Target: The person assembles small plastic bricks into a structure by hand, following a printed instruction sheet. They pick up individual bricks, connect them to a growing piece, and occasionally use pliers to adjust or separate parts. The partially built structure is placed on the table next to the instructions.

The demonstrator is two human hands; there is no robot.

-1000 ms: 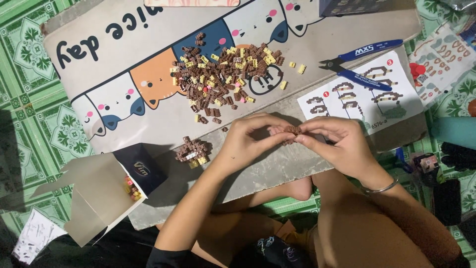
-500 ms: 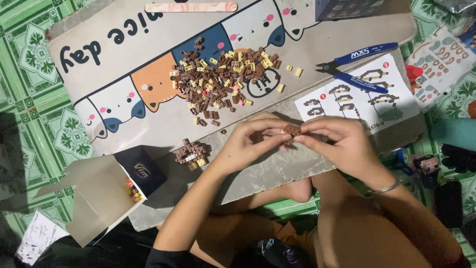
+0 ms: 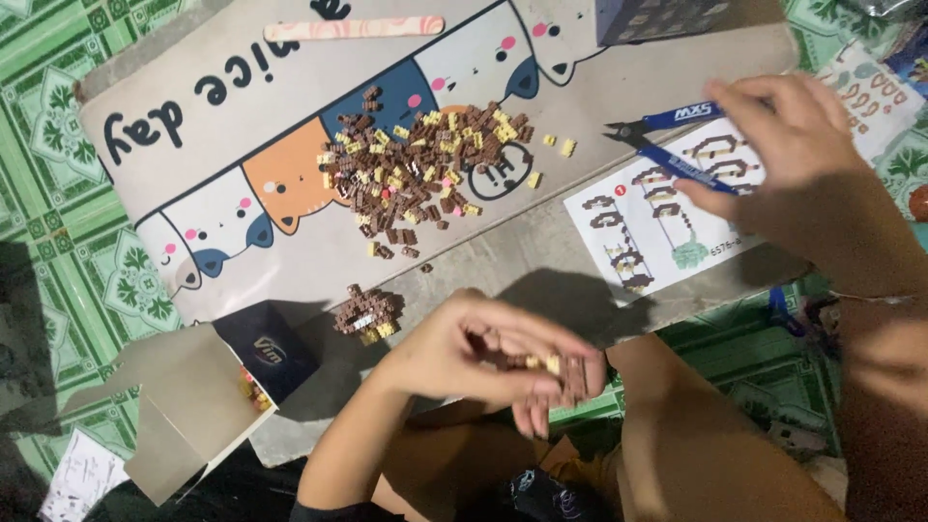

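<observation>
My left hand [image 3: 488, 353] is curled around a small brown and yellow brick piece [image 3: 565, 372] at the near edge of the grey board [image 3: 503, 246]. My right hand [image 3: 788, 145] has reached up to the right and its fingers rest on the blue-handled pliers [image 3: 672, 135], which lie on the white instruction sheet [image 3: 657, 208]. A pile of tiny brown and yellow bricks [image 3: 416, 174] lies on the cat-patterned mat [image 3: 242, 193]. A smaller built cluster of bricks [image 3: 367, 314] sits left of my left hand.
An open dark box with a grey cardboard flap [image 3: 222, 387] lies at the lower left. A pink stick [image 3: 353, 27] rests at the top of the mat. Green patterned floor tiles [image 3: 48, 232] surround the board. Another box [image 3: 667, 14] stands at the top right.
My right hand let go of the brick piece and moved up and right to the pliers. My left hand keeps the piece and has dropped slightly toward me.
</observation>
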